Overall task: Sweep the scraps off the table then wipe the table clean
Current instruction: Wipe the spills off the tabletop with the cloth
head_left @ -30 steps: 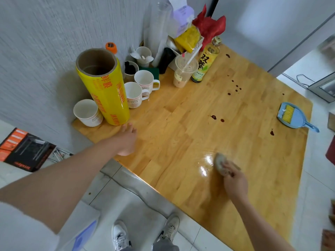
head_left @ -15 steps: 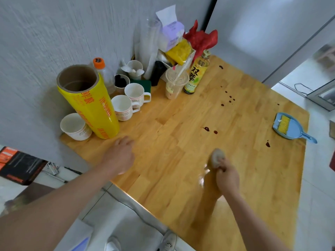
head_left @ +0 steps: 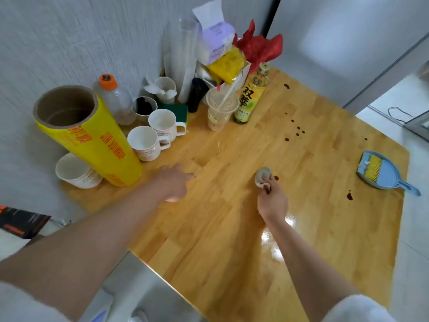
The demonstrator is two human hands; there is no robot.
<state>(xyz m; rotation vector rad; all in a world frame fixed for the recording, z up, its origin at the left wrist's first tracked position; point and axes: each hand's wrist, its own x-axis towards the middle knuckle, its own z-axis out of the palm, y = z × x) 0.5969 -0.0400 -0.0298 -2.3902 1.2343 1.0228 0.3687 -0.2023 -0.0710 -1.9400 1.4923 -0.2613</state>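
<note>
head view looks down on a wooden tabletop [head_left: 232, 228] set into a corner of grey walls. the right hand [head_left: 272, 201] is closed around a small crumpled grey wad [head_left: 263, 177], which looks like a cloth or tissue, and presses it onto the wood near the middle of the tabletop, with a dark red drop just beside it. the left hand [head_left: 175, 182] rests on the tabletop with its fingers loosely curled and holding nothing, near the foot of a tall yellow roll of film [head_left: 92, 140] that leans near the left edge. dark red spots [head_left: 297, 133] are scattered over the far half of the tabletop, and another stain [head_left: 349, 195] lies near the right edge. a blue dustpan with a yellow brush [head_left: 380, 171] lies flat near the right edge, well apart from both hands. a wet, glossy patch [head_left: 276, 235] shines on the wood under the right forearm. two white mugs [head_left: 153, 135], a paper cup [head_left: 76, 171], a plastic cup with a straw [head_left: 220, 110] and a tea bottle [head_left: 249, 101] crowd the far left corner.
</note>
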